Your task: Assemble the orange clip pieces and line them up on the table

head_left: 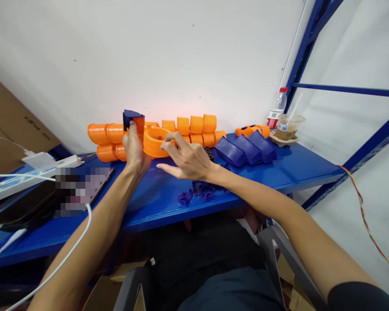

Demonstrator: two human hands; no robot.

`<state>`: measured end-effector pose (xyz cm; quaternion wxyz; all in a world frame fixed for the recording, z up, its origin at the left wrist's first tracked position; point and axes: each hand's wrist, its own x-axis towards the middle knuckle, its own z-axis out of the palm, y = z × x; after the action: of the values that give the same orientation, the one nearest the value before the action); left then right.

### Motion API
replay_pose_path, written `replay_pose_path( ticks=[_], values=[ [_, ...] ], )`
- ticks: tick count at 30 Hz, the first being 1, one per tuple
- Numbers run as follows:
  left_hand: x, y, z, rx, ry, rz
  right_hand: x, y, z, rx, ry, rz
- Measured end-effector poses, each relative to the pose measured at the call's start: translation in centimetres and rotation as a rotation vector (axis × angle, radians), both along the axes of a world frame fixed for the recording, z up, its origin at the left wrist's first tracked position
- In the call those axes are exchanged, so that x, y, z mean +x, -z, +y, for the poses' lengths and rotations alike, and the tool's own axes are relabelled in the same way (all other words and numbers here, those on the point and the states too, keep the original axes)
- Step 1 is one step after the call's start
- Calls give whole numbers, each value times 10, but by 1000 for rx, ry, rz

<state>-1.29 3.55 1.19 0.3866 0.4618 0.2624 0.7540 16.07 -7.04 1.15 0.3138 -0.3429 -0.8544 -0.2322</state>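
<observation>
My left hand [134,152] is closed around an orange piece with a dark blue cap [133,114], held upright above the table. Just right of it is a wide orange ring [154,149]; whether it joins the held piece I cannot tell. My right hand [190,159] hovers at the ring's right side, thumb stretched out and fingers bent but apart, with nothing visible in its grasp. Its fingertips are close to the ring; contact is unclear. Several small dark blue plastic parts [185,197] lie below my right hand near the table's front edge.
Orange cylinders [196,124] are stacked along the wall. Dark blue flat pieces [231,152] sit in fanned piles to the right, before a bottle [276,110] and a drink cup [288,125]. A power strip [35,172], cables and phone-like devices occupy the left of the blue table [155,201].
</observation>
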Motion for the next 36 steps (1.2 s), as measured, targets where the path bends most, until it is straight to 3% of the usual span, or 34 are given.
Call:
replay_pose_path(
  ticks=[3, 6, 12, 19, 23, 27, 32, 36],
  values=[
    [14, -3, -11, 14, -51, -116, -2, -3, -3, 11, 85, -33],
    [21, -3, -13, 74, -36, -72, -1, -5, -4, -18, 138, -74],
    [19, -1, -9, 144, -99, -114, -3, -5, -10, -16, 128, -129],
    [16, -2, -20, 96, 105, 21, 10, -15, 1, -54, 199, 23],
    [15, -5, -26, 45, 158, 80, 51, -38, 16, 22, 254, 307],
    [14, -6, -25, -4, 106, 103, 119, -67, 32, 114, 439, 574],
    [15, -6, -25, -26, 109, 156, 193, -91, 58, -107, 764, 607],
    [15, -8, -28, -39, 102, 188, 218, -98, 78, -300, 866, 475]
  ],
)
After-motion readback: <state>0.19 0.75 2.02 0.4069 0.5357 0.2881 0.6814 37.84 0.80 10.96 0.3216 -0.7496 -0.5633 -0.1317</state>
